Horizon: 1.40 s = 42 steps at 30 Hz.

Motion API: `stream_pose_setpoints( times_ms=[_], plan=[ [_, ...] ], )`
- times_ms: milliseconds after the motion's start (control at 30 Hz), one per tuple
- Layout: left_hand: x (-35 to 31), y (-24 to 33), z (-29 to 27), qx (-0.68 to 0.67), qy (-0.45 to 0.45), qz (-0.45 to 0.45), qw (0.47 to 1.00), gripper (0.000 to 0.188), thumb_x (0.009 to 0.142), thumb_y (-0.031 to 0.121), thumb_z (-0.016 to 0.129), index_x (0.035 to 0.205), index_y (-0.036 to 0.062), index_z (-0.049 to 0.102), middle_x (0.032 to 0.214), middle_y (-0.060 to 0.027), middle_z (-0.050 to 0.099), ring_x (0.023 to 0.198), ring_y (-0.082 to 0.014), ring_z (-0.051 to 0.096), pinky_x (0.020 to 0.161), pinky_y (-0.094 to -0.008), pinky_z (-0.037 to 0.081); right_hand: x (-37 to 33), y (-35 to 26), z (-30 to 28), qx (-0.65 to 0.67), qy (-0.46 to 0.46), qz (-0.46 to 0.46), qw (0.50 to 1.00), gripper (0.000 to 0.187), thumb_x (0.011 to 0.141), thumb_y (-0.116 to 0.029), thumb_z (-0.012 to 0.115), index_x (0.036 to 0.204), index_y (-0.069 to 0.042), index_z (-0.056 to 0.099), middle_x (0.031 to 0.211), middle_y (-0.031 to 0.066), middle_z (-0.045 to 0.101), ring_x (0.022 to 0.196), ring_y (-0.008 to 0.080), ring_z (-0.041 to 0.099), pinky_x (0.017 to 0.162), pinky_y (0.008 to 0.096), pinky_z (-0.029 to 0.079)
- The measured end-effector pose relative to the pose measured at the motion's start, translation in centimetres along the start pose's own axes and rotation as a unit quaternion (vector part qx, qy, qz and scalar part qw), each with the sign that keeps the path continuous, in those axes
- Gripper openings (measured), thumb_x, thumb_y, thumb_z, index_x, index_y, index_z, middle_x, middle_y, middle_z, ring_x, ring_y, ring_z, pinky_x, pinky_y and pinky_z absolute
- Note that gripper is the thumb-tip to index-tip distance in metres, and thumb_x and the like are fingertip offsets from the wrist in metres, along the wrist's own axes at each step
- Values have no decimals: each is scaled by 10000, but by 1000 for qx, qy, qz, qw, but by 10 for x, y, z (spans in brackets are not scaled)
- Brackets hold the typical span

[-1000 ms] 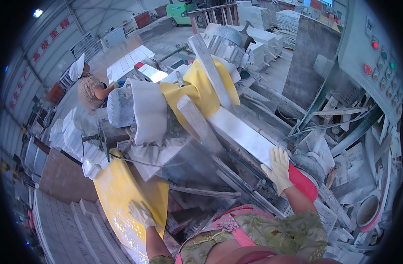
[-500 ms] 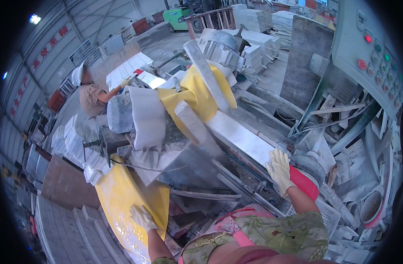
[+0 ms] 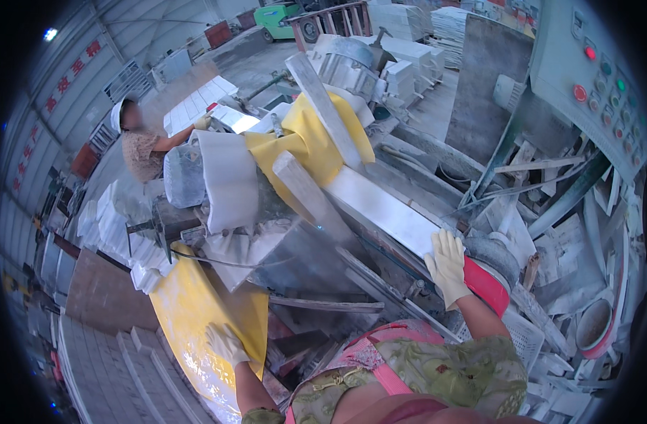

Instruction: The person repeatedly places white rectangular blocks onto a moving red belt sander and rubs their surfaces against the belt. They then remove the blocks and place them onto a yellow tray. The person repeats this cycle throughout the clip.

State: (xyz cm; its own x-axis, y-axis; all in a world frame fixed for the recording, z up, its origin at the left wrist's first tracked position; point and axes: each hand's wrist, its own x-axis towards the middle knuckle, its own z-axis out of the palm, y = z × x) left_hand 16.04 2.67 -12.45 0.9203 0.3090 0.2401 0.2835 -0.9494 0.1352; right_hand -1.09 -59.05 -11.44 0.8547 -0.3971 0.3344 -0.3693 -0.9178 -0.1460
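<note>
My right hand (image 3: 449,270), in a pale glove, lies with outstretched fingers on the near end of a long white slab (image 3: 387,210). Right beside its wrist curves a red belt (image 3: 490,288) on a grey roller. The slab runs away from me and passes under a yellow sheet (image 3: 306,138) draped over the machine. At lower left, my gloved left hand (image 3: 226,344) rests with its fingers spread on another, wet-looking yellow sheet (image 3: 189,300). Neither hand grips anything.
A control panel (image 3: 592,85) with lit buttons stands at upper right. Across the machine a co-worker (image 3: 143,152) reaches toward the slab line. Stacked white pieces (image 3: 111,222) lie left; offcuts crowd the right. A green forklift (image 3: 274,21) stands far back.
The whole view has shifted slightly. My hands stay on the slab end and the yellow sheet. The co-worker's head and arm have moved a little.
</note>
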Motion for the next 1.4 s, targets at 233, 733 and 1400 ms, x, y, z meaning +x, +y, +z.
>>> stream_pose_setpoints(
  times_ms=[233, 733, 1400],
  plan=[
    [8, -7, 11, 15, 4, 3, 1000, 646, 1066, 451, 474, 1480, -44, 492, 1553, -272, 466, 1470, -400, 406, 1213, -543, 278, -6, 0, -6, -1, 25, -1, 1000, 667, 965, -376, 612, 1508, -22, 455, 1576, 224, 422, 1492, 386, 346, 1249, 538, 205],
    [5, -3, 6, 24, 5, -1, 1000, 650, 1067, 470, 468, 1485, -26, 493, 1562, -250, 467, 1468, -394, 407, 1201, -536, 300, -10, 1, -13, 5, 36, 3, 999, 648, 957, -365, 624, 1489, -23, 479, 1551, 227, 451, 1470, 395, 372, 1240, 540, 228],
    [-10, 42, 6, -59, 84, -62, 993, 642, 952, 423, 599, 1421, -15, 562, 1509, -219, 532, 1422, -378, 463, 1231, -535, 272, 53, 3, 36, 71, 160, -200, 964, 494, 1057, -246, 564, 1455, 43, 523, 1533, 230, 501, 1440, 387, 437, 1199, 508, 314]
  ],
)
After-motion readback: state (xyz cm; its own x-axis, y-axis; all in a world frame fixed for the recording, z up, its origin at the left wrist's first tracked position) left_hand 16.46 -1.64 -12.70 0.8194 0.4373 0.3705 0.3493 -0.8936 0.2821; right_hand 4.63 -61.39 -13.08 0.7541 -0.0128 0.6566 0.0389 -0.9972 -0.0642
